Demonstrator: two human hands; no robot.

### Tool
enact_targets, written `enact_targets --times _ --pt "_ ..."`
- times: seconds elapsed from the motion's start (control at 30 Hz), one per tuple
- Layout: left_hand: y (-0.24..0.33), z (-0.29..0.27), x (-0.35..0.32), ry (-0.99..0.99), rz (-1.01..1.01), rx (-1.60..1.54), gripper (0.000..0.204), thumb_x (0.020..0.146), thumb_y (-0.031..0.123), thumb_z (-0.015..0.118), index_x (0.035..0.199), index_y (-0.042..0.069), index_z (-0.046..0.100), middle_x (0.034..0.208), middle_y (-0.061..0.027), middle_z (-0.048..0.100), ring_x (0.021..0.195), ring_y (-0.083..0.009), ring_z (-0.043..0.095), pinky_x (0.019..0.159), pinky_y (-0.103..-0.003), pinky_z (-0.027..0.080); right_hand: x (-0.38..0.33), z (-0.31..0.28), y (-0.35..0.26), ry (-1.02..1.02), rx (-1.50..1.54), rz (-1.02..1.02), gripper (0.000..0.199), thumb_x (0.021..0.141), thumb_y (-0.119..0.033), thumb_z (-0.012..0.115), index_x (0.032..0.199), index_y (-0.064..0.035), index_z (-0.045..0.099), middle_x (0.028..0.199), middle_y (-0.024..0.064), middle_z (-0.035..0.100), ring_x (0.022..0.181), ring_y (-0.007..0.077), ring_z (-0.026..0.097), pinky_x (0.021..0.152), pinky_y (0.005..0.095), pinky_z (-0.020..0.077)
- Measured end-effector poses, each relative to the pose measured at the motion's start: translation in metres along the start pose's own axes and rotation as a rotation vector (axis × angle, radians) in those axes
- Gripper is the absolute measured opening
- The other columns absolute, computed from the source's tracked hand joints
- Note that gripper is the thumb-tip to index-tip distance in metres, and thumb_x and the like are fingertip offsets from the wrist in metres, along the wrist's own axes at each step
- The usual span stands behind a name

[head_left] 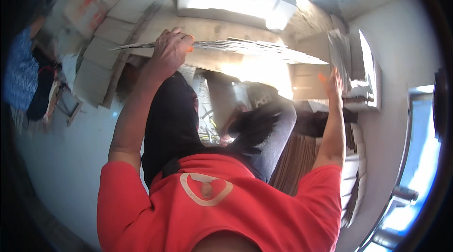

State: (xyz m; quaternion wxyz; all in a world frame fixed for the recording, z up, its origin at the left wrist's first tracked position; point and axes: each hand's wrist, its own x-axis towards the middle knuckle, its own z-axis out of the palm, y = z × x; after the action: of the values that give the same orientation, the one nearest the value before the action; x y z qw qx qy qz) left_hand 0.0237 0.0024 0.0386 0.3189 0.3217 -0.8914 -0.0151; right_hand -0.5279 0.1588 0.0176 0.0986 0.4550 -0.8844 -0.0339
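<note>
The left hand (172, 50) is closed, left of middle, on a thin sheaf of flat grey-brown cardboard-like sheets (257, 48) – its long axis running left to right – while the blurred right hand (334, 83), its openness and hold impossible to tell, sits just bodyward of the sheaf's pointed right end.

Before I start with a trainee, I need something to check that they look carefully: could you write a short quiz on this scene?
1. Which hand grips the thin sheets?
2. True or false: the person's shirt is blue.
3. Multiple choice: which of these is nearest to the right end of the thin sheets?
A) the shirt
B) the right hand
C) the dark trousers

Key:
1. The left hand.
2. False; it is red.
3. B
</note>
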Motion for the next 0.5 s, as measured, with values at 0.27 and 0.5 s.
enact_targets --times 0.27,0.5 --pt "-0.022 -0.11 -0.021 0.349 -0.213 0.271 0.022 0.074 0.006 0.07 0.094 0.001 0.062 0.083 -0.0136 0.06 0.08 -0.031 0.058 0.068 -0.039 0.047 0.014 0.04 0.004 0.196 -0.094 -0.172 0.066 0.062 -0.016 0.08 0.118 -0.001 0.049 0.115 0.0158 0.055 0.104 0.033 0.055 0.083 0.0402 0.0485" --pt "-0.104 -0.114 -0.035 0.294 -0.299 0.855 0.026 0.075 0.005 0.062 0.101 0.004 0.059 0.091 -0.0094 0.061 0.092 -0.0281 0.056 0.074 -0.04 0.049 0.016 0.032 -0.011 0.283 0.0 -0.208 0.04 0.071 -0.015 0.071 0.103 -0.0005 0.051 0.089 0.0179 0.062 0.085 0.0348 0.061 0.072 0.0435 0.0489"
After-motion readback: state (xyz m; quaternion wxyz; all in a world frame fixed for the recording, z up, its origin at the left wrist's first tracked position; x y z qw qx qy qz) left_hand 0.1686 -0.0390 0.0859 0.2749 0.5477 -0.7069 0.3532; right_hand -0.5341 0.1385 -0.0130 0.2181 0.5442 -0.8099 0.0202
